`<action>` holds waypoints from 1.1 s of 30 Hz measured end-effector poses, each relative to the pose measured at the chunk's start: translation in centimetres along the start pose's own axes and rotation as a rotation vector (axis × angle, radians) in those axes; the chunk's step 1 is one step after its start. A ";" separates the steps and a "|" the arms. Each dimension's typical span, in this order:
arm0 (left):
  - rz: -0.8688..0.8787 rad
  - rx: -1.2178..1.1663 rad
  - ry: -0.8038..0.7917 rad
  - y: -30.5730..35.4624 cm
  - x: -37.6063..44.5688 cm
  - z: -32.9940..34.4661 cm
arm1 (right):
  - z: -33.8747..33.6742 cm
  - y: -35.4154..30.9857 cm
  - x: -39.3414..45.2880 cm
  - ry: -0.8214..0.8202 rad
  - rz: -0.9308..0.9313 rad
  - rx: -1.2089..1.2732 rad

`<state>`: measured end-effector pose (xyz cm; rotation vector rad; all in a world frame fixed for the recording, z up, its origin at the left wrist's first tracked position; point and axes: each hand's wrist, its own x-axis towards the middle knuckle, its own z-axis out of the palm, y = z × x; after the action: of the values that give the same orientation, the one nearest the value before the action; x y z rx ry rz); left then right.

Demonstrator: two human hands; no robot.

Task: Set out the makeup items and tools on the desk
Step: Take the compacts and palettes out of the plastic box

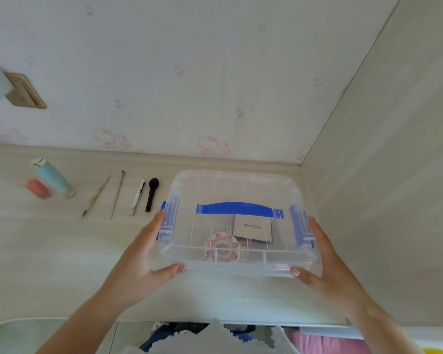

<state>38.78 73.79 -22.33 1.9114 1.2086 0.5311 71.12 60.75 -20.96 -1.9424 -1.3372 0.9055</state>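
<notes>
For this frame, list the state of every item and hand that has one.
Clear storage box: lid on, held on the desk.
Left hand: holds the box's left side.
Right hand: holds its right side.
Round pink compact: inside box.
White packet: inside box.
Black brush: lying on desk.
Blue tube: on desk.

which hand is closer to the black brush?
Left. The left hand grips the clear box at its left end, just below-right of the black brush; the right hand holds the box's far end.
</notes>
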 end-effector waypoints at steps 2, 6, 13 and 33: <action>0.024 -0.057 0.036 1.0 0.7 -0.7 | -0.6 -1.4 0.5 0.049 0.020 0.064; 0.007 -0.202 0.110 3.8 3.7 -2.2 | -2.4 -3.8 3.3 0.139 -0.004 0.168; -0.010 -0.280 0.197 7.5 11.8 -3.1 | -4.8 -5.8 11.2 0.259 -0.029 0.117; -0.391 -0.293 0.144 3.3 25.2 0.2 | -3.8 -1.4 23.8 0.089 0.243 0.216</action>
<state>52.28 95.33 -21.40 1.3678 1.4644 0.6018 79.56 83.29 -22.31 -1.9760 -0.9254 1.0191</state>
